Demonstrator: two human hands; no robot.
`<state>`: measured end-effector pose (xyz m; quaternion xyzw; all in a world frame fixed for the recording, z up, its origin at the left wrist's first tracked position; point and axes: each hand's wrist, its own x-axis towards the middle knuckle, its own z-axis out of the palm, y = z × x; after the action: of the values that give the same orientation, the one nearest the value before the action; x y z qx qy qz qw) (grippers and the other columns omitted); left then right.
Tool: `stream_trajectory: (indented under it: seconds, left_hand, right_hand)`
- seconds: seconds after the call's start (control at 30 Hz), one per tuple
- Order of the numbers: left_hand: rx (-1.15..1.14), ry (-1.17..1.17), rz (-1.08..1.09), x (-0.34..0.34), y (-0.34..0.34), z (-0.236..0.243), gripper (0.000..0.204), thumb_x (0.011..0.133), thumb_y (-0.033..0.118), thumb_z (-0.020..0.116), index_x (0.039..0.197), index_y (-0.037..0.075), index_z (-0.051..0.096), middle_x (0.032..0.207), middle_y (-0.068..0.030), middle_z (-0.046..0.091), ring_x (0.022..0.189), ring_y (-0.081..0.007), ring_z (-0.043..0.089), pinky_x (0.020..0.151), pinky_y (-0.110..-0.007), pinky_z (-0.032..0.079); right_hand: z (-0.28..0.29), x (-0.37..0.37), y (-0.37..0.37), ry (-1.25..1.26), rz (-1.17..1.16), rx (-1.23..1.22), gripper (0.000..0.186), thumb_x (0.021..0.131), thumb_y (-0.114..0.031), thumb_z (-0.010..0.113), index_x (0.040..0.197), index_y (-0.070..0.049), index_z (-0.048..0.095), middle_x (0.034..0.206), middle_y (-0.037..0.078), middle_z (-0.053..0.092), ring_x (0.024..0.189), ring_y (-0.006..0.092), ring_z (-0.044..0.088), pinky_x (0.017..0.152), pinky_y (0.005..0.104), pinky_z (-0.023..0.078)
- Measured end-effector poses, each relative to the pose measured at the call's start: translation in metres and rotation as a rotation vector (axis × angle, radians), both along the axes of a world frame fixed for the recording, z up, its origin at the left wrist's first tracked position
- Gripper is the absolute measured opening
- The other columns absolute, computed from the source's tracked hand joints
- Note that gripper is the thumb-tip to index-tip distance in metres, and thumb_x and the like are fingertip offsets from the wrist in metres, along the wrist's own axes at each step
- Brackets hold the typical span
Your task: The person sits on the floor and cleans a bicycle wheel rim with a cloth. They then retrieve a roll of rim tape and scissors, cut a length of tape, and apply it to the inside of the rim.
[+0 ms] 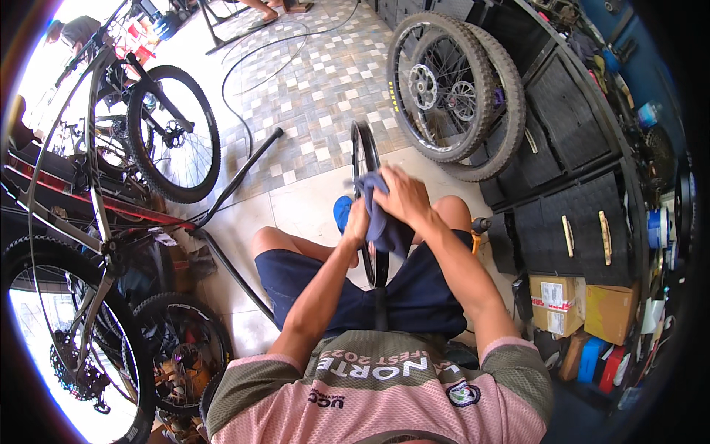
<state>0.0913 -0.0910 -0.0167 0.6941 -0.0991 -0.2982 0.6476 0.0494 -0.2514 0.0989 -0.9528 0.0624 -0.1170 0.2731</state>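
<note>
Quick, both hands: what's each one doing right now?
Left hand: at the wheel and cloth; fingers partly hidden, so its grip can't be told.
Right hand: closed, holding the grey-blue cloth against the wheel.

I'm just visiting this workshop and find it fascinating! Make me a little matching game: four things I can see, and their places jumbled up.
Things
1. Blue-grey soft cloth
2. Narrow black bicycle wheel
3. Pair of wheels with black knobbly tyres
4. Brown cardboard box with white labels

Places
A. Upper right of the picture, beside black cabinets
B. Held in the person's right hand
C. Lower right of the picture
D. Between the person's legs

Right pairs: 1-B, 2-D, 3-A, 4-C
</note>
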Motion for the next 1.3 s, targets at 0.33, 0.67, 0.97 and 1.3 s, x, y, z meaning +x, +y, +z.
stream_trajectory:
  seconds: [0.33, 0.67, 0.97, 1.3]
  left_hand:
    - [-0.117, -0.186, -0.020, -0.035, 0.072, -0.043, 0.054, 0.114, 0.031, 0.030, 0.138, -0.002, 0.066, 0.108, -0.0117, 0.072, 0.097, -0.0182, 0.066, 0.094, -0.033, 0.052]
    - [-0.145, 0.169, -0.063, -0.033, 0.093, -0.067, 0.048, 0.117, 0.037, 0.039, 0.115, -0.001, 0.070, 0.096, -0.0070, 0.071, 0.087, -0.0140, 0.065, 0.081, -0.032, 0.053]
    - [-0.071, 0.052, -0.223, -0.044, 0.071, -0.061, 0.051, 0.114, 0.032, 0.036, 0.144, -0.003, 0.057, 0.156, -0.0231, 0.034, 0.148, -0.0344, 0.022, 0.122, -0.042, 0.012]
    - [0.280, -0.250, -0.174, -0.041, 0.055, -0.109, 0.056, 0.113, 0.036, 0.033, 0.149, -0.003, 0.051, 0.160, -0.0288, 0.033, 0.151, -0.0369, 0.024, 0.125, -0.043, 0.018]
  right_hand:
    - [0.055, 0.194, -0.015, -0.306, -0.185, -0.025, 0.038, 0.102, -0.038, 0.066, 0.127, -0.010, 0.064, 0.115, 0.017, 0.070, 0.094, 0.0397, 0.075, 0.078, 0.0510, 0.061]
    - [0.009, 0.036, 0.048, 0.051, 0.190, -0.131, 0.043, 0.105, -0.044, 0.062, 0.132, -0.011, 0.071, 0.103, 0.017, 0.067, 0.079, 0.0392, 0.074, 0.068, 0.0503, 0.061]
    - [0.033, -0.129, 0.044, 0.527, 0.537, 0.182, 0.044, 0.092, -0.052, 0.073, 0.098, -0.008, 0.074, 0.088, 0.019, 0.071, 0.091, 0.0419, 0.072, 0.082, 0.0541, 0.056]
    - [0.073, 0.149, -0.042, 0.076, 0.043, -0.176, 0.047, 0.089, -0.046, 0.080, 0.117, -0.009, 0.069, 0.113, 0.018, 0.074, 0.104, 0.0389, 0.074, 0.087, 0.0519, 0.060]
